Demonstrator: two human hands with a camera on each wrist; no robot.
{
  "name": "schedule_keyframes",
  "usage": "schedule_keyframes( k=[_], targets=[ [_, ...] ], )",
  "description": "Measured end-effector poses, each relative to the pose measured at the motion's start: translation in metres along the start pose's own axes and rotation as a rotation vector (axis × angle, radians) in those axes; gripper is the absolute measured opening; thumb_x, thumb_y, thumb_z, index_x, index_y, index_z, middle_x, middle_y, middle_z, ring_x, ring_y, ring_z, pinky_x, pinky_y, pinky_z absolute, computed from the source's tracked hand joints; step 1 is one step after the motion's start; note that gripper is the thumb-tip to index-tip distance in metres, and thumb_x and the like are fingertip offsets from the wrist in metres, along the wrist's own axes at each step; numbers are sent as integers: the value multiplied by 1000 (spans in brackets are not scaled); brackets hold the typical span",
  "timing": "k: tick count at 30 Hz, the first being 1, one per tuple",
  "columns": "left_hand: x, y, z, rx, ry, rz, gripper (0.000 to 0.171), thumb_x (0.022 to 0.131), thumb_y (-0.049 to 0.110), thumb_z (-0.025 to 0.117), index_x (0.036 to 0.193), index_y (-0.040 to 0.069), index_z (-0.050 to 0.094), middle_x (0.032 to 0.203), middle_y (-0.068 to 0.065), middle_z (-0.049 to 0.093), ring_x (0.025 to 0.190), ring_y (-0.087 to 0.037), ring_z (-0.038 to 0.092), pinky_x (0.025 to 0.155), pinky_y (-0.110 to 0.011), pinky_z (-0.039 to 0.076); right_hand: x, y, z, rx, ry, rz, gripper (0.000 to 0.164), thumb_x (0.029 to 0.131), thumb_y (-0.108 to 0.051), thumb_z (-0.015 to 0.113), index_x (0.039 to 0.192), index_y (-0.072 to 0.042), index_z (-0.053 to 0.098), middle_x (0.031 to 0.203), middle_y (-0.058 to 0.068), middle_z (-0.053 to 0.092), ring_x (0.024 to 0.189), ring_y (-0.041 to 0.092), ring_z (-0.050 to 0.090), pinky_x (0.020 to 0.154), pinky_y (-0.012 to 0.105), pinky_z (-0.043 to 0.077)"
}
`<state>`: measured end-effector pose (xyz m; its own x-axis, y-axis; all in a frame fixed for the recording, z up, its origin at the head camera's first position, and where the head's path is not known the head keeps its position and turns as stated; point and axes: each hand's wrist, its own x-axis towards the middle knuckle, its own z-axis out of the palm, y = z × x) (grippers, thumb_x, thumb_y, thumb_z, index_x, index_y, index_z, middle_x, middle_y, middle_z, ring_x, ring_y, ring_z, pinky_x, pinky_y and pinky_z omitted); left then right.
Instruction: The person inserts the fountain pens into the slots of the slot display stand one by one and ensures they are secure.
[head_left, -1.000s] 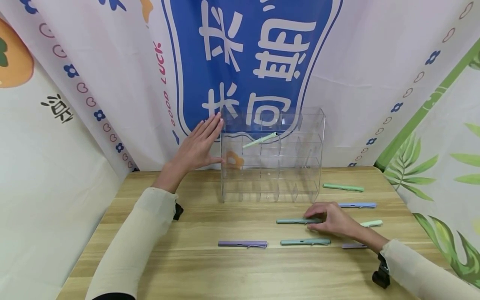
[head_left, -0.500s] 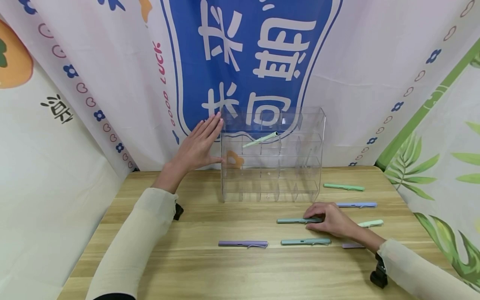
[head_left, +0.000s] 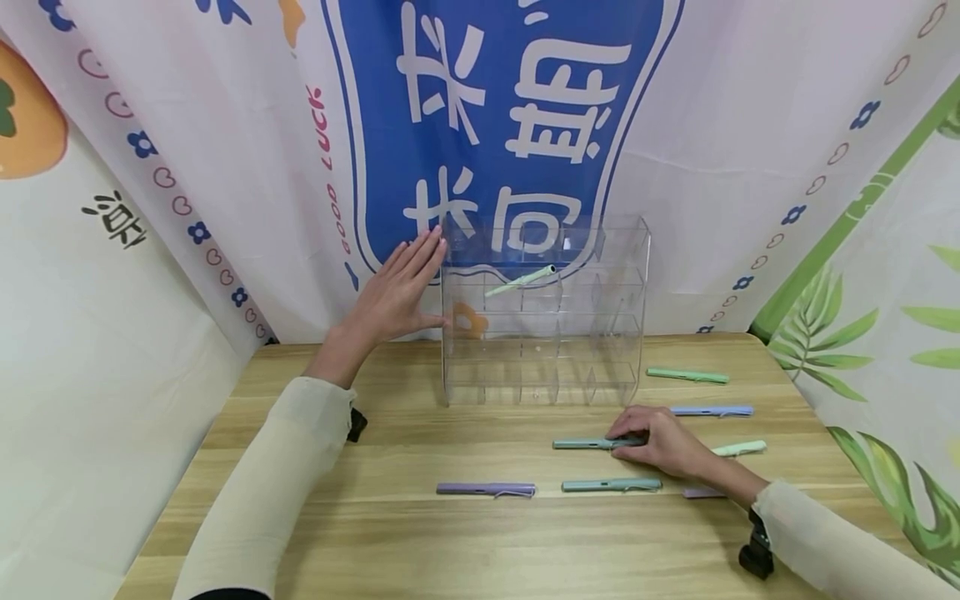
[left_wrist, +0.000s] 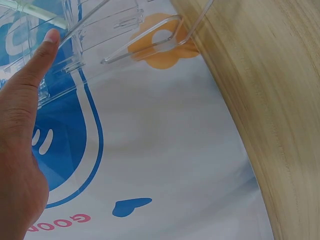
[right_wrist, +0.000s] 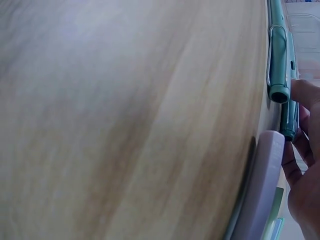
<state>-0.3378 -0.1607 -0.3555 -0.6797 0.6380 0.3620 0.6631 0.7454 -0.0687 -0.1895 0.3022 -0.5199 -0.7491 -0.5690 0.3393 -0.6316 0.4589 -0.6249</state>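
Observation:
A clear acrylic rack [head_left: 538, 372] with stepped compartments stands upright at the back of the table. My left hand [head_left: 393, 292] rests its straight fingers and thumb against the rack's left side; the thumb [left_wrist: 42, 57] shows beside the clear edges in the left wrist view. One pale green pen [head_left: 520, 282] lies slanted in an upper row. My right hand [head_left: 663, 440] pinches the clip end of a dark teal pen [head_left: 581, 444], which lies on the table; the fingers cover that end. A second teal pen [right_wrist: 279, 65] lies just in front, parallel to it.
On the wooden table [head_left: 480, 550] lie a purple pen [head_left: 486, 489], a green pen [head_left: 686, 376], a blue pen [head_left: 712, 411] and another pale green pen [head_left: 741, 448]. A second purple pen [head_left: 702, 493] is partly behind the right forearm. A printed curtain [head_left: 697, 125] hangs behind the rack.
Almost nothing differs. The right wrist has shifted slightly left while the fingers stay at the dark teal pen. The left hand remains in place against the rack.

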Motion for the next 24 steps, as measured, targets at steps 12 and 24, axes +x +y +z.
schedule_keyframes(
  k=[12,24],
  targets=[
    [-1,0,0,-9,5,-3,135,75,52,95,170,3,13,179,-9,-5,165,-25,-4,134,-47,1,1,-1,-2,8,-50,2,16,92,-11,84,107,-17,82,103,-3,77,92,12,73,73,27,62],
    [0,0,1,-5,4,3,136,75,52,95,170,3,11,179,-10,-4,165,-27,-4,134,-47,1,2,0,-5,-62,-33,-5,22,87,-2,86,104,-17,82,101,-7,77,93,7,72,77,25,62]
  ],
)
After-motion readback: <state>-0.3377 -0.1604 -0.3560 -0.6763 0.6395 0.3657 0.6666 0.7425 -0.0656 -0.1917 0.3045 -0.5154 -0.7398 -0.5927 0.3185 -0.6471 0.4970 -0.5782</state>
